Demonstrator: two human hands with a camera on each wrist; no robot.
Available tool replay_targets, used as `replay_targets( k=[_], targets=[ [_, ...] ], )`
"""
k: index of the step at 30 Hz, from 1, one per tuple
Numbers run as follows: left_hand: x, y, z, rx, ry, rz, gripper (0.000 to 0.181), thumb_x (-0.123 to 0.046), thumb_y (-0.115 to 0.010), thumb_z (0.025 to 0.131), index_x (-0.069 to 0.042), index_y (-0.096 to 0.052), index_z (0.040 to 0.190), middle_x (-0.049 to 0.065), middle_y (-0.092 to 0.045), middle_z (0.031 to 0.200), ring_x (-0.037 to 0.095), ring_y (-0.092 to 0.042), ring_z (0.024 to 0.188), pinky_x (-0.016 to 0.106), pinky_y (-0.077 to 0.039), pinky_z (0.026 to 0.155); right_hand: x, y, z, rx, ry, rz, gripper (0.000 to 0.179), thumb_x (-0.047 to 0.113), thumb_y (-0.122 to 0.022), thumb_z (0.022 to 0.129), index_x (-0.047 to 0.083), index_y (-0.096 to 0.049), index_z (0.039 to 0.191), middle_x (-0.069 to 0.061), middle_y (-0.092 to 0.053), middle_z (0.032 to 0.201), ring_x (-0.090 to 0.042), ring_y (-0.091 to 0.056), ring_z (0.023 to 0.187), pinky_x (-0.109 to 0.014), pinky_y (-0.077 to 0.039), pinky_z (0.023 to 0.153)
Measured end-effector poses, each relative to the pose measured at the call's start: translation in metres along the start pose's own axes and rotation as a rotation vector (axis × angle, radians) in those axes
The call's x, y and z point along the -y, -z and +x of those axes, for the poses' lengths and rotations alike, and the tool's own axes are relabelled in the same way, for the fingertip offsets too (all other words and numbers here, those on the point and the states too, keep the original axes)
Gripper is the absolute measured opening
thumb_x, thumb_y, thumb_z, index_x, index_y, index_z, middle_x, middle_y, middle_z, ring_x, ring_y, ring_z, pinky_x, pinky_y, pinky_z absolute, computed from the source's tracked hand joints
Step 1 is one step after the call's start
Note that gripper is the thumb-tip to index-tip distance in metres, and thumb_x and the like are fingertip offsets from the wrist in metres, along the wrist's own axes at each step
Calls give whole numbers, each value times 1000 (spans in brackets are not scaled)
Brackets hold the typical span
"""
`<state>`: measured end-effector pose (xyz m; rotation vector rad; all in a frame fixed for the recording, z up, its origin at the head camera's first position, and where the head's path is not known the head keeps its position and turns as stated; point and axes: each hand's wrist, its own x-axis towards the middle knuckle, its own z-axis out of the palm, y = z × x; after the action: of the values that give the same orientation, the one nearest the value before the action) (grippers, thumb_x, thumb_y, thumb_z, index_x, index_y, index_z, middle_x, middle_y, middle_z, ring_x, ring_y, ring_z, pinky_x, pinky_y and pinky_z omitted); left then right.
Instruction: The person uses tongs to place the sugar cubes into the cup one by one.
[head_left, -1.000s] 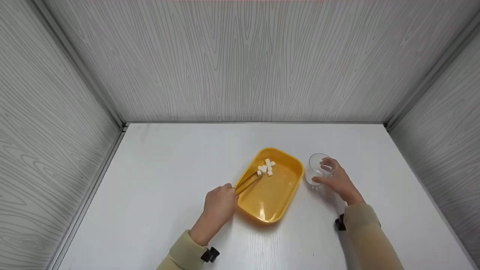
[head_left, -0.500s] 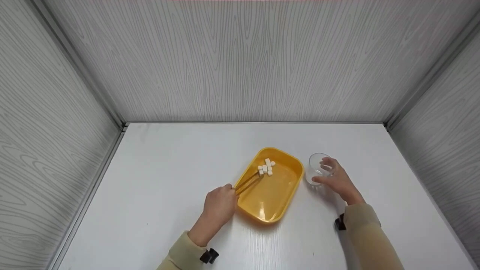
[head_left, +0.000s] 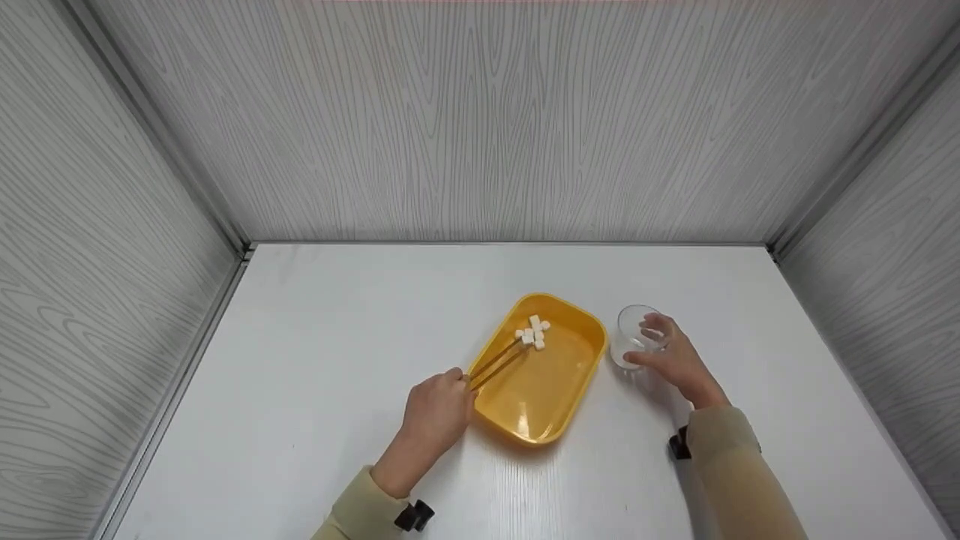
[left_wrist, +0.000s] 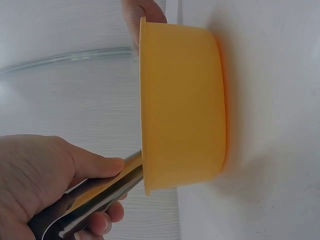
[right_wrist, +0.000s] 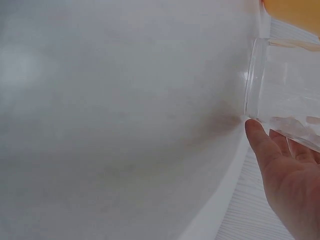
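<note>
My left hand (head_left: pixel 437 411) grips a pair of shiny metal tongs (left_wrist: pixel 100 195), thumb on one side and fingers on the other. Their arms reach over the near-left rim into the yellow basin (head_left: pixel 536 390). The tongs' tips lie at the near side of a cluster of small white cubes (head_left: pixel 535 325), with one cube at or between them; the head view is too small to tell if it is pinched. My right hand (head_left: pixel 675 364) holds a clear drinking glass (head_left: pixel 628 349) from its right side, thumb near its base. The glass stands upright beside the basin.
Everything stands on a white table (head_left: pixel 337 322). Grey wood-grain panels enclose it at the back (head_left: pixel 480 127), left and right. The glass is close to the basin's right rim. Dark cameras (head_left: pixel 414 516) sit at both wrists.
The tongs' tips have moved slightly up and to the right among the cubes, and the nearest cube has shifted with them. My right hand and the glass have stayed put.
</note>
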<state>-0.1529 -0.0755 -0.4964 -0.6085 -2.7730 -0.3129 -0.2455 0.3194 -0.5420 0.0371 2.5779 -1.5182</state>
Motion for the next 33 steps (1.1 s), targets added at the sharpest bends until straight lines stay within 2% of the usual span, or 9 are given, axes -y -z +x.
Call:
replay_targets(
  k=[11,23,33],
  targets=[
    [-3,4,1,-100,-58,-26,19,-18,-76,86,1,-71,84,6,-59,73,20,-60,60,33,-50,50,-2,0,2,-5,3,-2,88,24,-82,80,4,-29,147,-20,-35,151,-38,-34,138,-56,-27,109],
    [-9,10,6,-111,-79,-73,21,-17,-75,87,3,-73,92,6,-61,77,18,-59,62,30,-51,54,-4,-2,0,-14,-18,-9,91,27,-84,78,6,-29,148,-19,-36,150,-39,-33,137,-57,-26,109],
    [-17,17,21,-150,-118,-73,21,-17,-74,88,2,-74,95,6,-63,80,18,-63,64,30,-52,56,-1,0,0,-2,-18,13,89,25,-83,79,7,-29,147,-18,-35,151,-38,-32,138,-55,-29,109]
  ],
)
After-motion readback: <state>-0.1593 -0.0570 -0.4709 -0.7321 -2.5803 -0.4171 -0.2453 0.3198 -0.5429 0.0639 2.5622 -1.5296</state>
